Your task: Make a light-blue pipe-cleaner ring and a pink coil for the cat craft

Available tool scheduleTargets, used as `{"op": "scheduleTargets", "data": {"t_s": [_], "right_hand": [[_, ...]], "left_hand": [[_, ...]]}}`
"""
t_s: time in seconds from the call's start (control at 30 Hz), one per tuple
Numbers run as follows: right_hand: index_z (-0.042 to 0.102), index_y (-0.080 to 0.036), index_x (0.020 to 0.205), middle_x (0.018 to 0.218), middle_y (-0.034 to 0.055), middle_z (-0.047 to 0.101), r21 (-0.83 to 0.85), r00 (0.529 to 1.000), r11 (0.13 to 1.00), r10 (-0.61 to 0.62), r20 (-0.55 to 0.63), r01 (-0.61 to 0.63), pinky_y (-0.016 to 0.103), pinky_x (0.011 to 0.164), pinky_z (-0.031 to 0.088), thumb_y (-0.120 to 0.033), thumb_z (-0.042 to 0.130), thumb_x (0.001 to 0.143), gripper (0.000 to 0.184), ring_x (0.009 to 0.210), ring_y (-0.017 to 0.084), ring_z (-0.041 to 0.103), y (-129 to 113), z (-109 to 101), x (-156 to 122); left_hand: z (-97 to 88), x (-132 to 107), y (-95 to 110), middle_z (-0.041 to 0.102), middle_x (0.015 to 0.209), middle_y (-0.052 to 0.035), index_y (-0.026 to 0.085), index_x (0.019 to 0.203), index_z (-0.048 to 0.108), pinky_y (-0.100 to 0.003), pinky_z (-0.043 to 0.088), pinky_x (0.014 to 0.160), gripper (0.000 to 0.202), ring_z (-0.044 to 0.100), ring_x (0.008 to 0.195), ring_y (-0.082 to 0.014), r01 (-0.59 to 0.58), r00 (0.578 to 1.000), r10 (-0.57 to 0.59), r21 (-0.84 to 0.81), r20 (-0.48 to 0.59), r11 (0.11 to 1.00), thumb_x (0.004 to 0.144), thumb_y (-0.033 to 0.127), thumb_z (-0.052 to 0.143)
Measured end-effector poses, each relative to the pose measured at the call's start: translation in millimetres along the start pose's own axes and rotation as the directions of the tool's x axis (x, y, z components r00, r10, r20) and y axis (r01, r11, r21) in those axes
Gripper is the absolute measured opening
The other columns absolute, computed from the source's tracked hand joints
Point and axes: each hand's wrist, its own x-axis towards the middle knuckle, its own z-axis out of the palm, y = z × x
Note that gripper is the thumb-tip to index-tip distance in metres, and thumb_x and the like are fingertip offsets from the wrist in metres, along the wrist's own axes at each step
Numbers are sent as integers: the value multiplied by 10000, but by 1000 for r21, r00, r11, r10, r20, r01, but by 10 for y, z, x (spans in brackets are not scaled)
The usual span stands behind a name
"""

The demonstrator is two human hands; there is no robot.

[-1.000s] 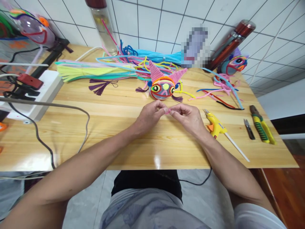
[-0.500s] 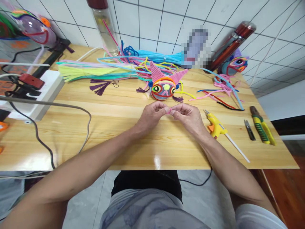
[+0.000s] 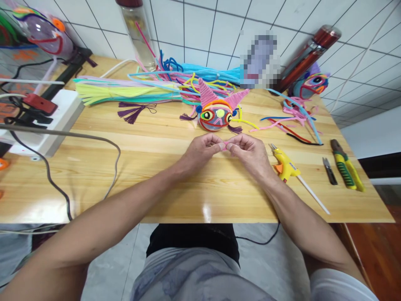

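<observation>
Between the fingertips of my left hand (image 3: 205,149) and my right hand (image 3: 247,148) is a small pink piece of pipe cleaner (image 3: 225,145), mostly hidden by the fingers. Both hands pinch it just above the wooden table. Right behind them sits a round mask-like figure (image 3: 216,117) with pink pointed ears, ringed eyes, a red mouth outline and purple tassels at its sides. A yellow glue gun (image 3: 286,164) with a white glue stick lies to the right of my right hand.
Bundles of pipe cleaners (image 3: 131,93) lie along the back, with a purple tassel (image 3: 133,112) in front. Small snips (image 3: 329,171) and green-yellow pliers (image 3: 346,167) lie at right. A white power strip (image 3: 59,125) with cables stands at left. Loose pipe cleaners (image 3: 296,115) lie back right.
Both hands stay nearly in place, still pinching the pink piece, with slight finger movement. The view has shifted a little.
</observation>
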Motion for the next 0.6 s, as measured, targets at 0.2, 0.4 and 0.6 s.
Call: {"op": "scheduleTargets", "data": {"t_s": [0.2,0.4,0.6], "right_hand": [[734,-205,856,767,20,722,-114,998,991,-64,27,66,294,642,447,-412,745,812,211,660,148,585,11,1,-5],[718,-210,877,753,6,679,-109,998,992,-61,-6,60,293,625,422,-450,737,822,247,652,142,545,11,-19,2],[693,-200,814,699,-12,628,-129,999,991,-41,-5,40,278,595,380,-408,717,804,209,623,123,493,-22,-32,5]], "left_hand": [[0,12,-61,675,850,0,170,901,672,-270,429,727,255,553,756,-123,-63,998,62,76,19,995,867,423,693],[-7,-10,-29,702,874,-4,174,895,661,-281,455,764,248,594,790,-134,-75,996,77,57,-38,996,895,420,690],[1,-12,-26,716,864,-6,176,882,667,-281,468,750,244,611,777,-138,-56,997,58,48,-52,997,883,418,700]]}}
